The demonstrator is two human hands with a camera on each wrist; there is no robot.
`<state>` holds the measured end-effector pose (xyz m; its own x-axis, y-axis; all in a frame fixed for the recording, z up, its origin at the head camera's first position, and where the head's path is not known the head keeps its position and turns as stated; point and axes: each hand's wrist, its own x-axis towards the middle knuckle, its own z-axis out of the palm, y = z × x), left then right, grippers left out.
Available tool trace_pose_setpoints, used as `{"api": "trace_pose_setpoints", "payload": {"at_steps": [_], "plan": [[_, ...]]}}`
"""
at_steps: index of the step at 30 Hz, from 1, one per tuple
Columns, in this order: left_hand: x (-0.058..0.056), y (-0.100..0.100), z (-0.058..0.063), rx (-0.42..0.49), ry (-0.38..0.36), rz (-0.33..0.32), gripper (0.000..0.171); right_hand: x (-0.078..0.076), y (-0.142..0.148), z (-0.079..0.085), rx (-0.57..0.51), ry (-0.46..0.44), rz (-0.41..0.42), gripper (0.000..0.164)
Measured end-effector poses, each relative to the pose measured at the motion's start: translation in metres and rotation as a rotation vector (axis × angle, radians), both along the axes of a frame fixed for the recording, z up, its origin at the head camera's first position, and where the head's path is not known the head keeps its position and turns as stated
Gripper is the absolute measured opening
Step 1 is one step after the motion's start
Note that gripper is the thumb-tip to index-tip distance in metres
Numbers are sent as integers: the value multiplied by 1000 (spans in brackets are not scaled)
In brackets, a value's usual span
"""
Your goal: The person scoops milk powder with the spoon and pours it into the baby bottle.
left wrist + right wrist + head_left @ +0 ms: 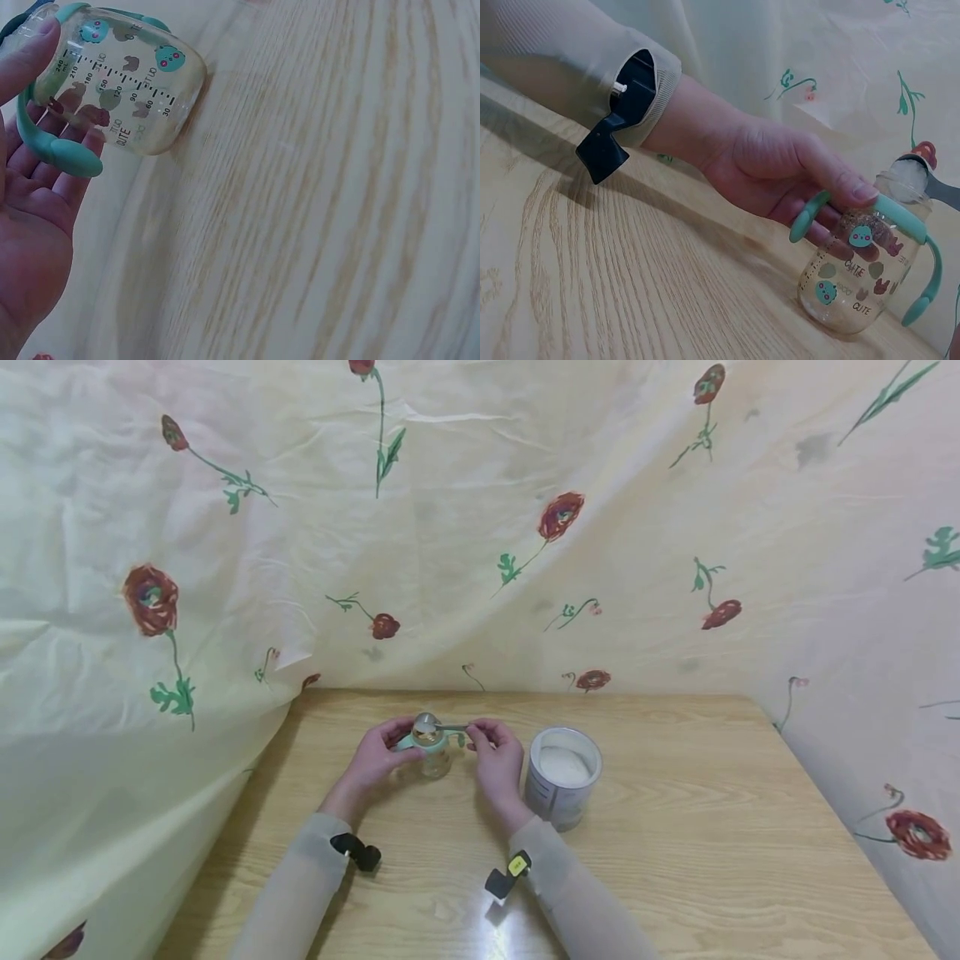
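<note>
Both forearms reach forward from the near edge over the wooden surface point(675, 810) and angle in toward each other, so the hands meet around a clear baby bottle point(435, 766) left of the middle. The left hand point(381, 753) grips the bottle near its neck: the thumb lies over the teal collar point(900, 215) on the near side, while the fingers pass round the far side, and the palm stays clear of the bottle's lower body. The bottle stands roughly upright, its two teal handles sticking out at the sides.

The right hand point(498, 760) is raised just right of the bottle, wrist bent so that the fingertips point back to the left. Thumb and fingers pinch the end of the handle of a grey scoop point(426, 723), which lies almost level, its bowl at the bottle's mouth.

Just beside the right hand and wrist, on their right, an open tin point(553, 802) stands on the surface, with white powder point(564, 767) inside. Pale sleeves point(300, 881) reach the wrists, each of which wears a small black camera point(358, 852).
</note>
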<state>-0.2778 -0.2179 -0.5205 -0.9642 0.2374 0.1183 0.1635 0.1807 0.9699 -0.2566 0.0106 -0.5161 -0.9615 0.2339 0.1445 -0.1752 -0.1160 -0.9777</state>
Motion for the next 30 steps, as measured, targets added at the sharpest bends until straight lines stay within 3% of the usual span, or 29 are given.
{"api": "trace_pose_setpoints", "payload": {"at_steps": [8,30], "plan": [[-1,1,3,-10,21,-12,63,-2,1,2,38,28,-8,5],[-4,-3,-3,5,4,-40,64,-6,5,-3,224,268,-30,9]]}}
